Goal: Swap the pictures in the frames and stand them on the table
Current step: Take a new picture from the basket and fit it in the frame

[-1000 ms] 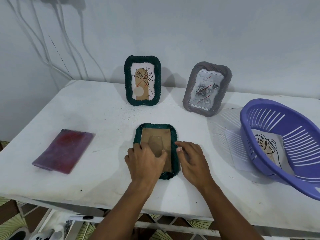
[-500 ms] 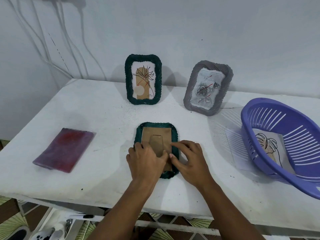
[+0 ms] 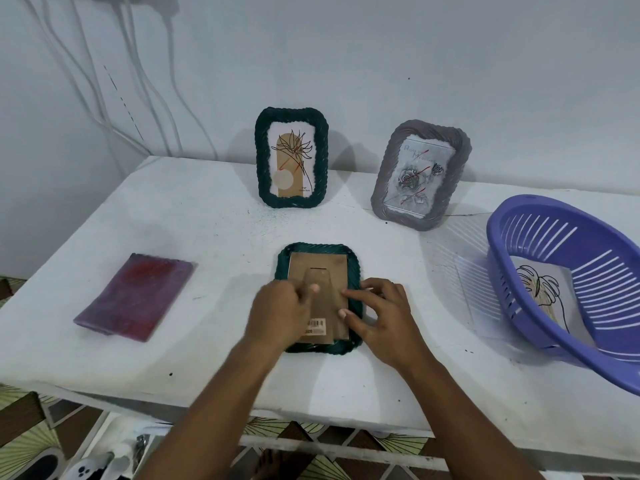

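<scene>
Our fingertips (image 3: 346, 293) press the cardboard backing (image 3: 320, 289) of the face-down green frame (image 3: 353, 261), which lies nearer us than two standing frames; its picture swap looks unfinished.

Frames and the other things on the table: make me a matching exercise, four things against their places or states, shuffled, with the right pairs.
Things
1. grey frame
2. face-down green frame
3. leaf drawing
4. purple cloth

Places or states
A. inside the purple basket
B. flat on the table, far left
C. under both hands, cardboard back up
D. standing upright at the back, right of the upright green frame

Pairs: 1-D, 2-C, 3-A, 4-B
</scene>
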Available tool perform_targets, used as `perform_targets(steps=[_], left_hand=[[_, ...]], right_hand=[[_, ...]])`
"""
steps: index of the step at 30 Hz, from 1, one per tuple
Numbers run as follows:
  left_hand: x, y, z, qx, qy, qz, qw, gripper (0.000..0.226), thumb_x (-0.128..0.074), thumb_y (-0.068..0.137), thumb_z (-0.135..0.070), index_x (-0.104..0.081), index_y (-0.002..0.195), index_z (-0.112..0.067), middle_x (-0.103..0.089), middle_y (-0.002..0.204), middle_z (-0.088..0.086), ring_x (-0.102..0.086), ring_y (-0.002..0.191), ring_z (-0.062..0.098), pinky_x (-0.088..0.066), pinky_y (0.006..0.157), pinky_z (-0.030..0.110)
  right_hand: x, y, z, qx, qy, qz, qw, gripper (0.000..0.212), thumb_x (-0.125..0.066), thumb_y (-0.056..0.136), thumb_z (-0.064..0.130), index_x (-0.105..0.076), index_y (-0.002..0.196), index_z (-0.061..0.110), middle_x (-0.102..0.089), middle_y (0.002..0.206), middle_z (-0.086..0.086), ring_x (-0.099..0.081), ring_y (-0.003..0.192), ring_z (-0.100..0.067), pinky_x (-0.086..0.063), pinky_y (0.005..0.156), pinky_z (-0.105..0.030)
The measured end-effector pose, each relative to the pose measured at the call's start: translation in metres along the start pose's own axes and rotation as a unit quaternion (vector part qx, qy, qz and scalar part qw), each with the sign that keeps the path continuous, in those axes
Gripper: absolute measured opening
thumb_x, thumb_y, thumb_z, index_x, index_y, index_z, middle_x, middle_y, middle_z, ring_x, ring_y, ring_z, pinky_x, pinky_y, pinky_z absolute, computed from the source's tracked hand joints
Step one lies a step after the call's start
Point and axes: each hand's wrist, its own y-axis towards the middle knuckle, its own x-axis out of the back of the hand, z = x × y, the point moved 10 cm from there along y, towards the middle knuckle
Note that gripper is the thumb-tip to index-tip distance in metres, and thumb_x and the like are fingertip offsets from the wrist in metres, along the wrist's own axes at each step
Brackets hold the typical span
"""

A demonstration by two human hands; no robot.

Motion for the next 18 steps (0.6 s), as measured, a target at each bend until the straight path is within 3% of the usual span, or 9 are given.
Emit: perform_targets(steps=[2, 4, 6, 8, 11, 14, 18], left_hand=[[0.017, 0.005, 0.01, -0.019, -0.036, 0.033, 0.999, 0.023, -0.058, 0.092, -0.019, -0.068, 0.112, -0.018, -0.067, 0.112, 0.001, -0.061, 0.094, 0.015, -0.041, 0.081, 0.016], [0.026, 0.009, 0.021, -0.051, -0.009, 0.065, 0.997, 0.028, -0.068, 0.084, -0.012, -0.068, 0.11, -0.023, -0.062, 0.115, -0.003, -0.054, 0.091, 0.011, -0.038, 0.074, 0.013], [0.022, 0.007, 0.029, -0.068, 0.009, 0.117, 0.991, 0.037, -0.077, 0.076, -0.016, -0.067, 0.111, -0.026, -0.055, 0.115, -0.007, -0.05, 0.094, 0.009, -0.036, 0.07, 0.01], [0.014, 0.005, 0.034, -0.074, -0.008, 0.156, 0.985, 0.049, -0.083, 0.069, -0.02, -0.065, 0.115, -0.026, -0.051, 0.116, -0.011, -0.048, 0.098, 0.007, -0.038, 0.076, 0.01], [0.011, 0.006, 0.033, -0.092, -0.016, 0.155, 0.983, 0.057, -0.084, 0.067, -0.026, -0.064, 0.119, -0.022, -0.048, 0.115, -0.012, -0.046, 0.1, 0.005, -0.039, 0.083, 0.012], [0.012, 0.005, 0.028, -0.114, 0.007, 0.144, 0.983, 0.063, -0.085, 0.064, -0.032, -0.062, 0.122, -0.023, -0.05, 0.112, -0.014, -0.044, 0.097, 0.005, -0.034, 0.076, 0.007], [0.007, 0.003, 0.024, -0.137, 0.022, 0.163, 0.977, 0.081, -0.088, 0.057, -0.036, -0.055, 0.13, -0.024, -0.052, 0.114, -0.012, -0.045, 0.1, 0.009, -0.039, 0.084, 0.018]], right_hand=[[0.0, 0.0, 0.0, -0.001, 0.001, 0.002, 1.0, 0.036, -0.07, 0.082, 0.041, -0.066, 0.116, 0.033, -0.047, 0.119, 0.01, -0.034, 0.113, -0.008, -0.033, 0.098, -0.024], [-0.001, -0.001, 0.0, -0.008, 0.005, 0.007, 1.0, 0.036, -0.069, 0.082, 0.042, -0.065, 0.117, 0.032, -0.046, 0.12, 0.01, -0.033, 0.114, -0.007, -0.033, 0.099, -0.024], [-0.002, -0.001, -0.001, -0.012, 0.007, 0.01, 1.0, 0.036, -0.068, 0.083, 0.042, -0.065, 0.118, 0.032, -0.045, 0.121, 0.009, -0.033, 0.114, -0.007, -0.033, 0.1, -0.025], [-0.003, -0.001, -0.001, -0.011, 0.003, 0.012, 1.0, 0.036, -0.067, 0.083, 0.042, -0.065, 0.118, 0.032, -0.045, 0.122, 0.009, -0.033, 0.115, -0.008, -0.034, 0.1, -0.026], [-0.003, -0.001, -0.001, -0.014, 0.003, 0.015, 1.0, 0.035, -0.067, 0.084, 0.042, -0.064, 0.118, 0.034, -0.045, 0.122, 0.01, -0.032, 0.116, -0.008, -0.034, 0.101, -0.027], [-0.004, -0.002, 0.0, -0.013, -0.008, 0.013, 1.0, 0.035, -0.066, 0.085, 0.041, -0.063, 0.119, 0.034, -0.044, 0.122, 0.011, -0.032, 0.116, -0.007, -0.034, 0.101, -0.027], [-0.003, -0.004, 0.002, -0.008, -0.023, 0.005, 1.0, 0.034, -0.065, 0.086, 0.04, -0.063, 0.119, 0.033, -0.046, 0.124, 0.009, -0.032, 0.116, -0.006, -0.035, 0.1, -0.027]])
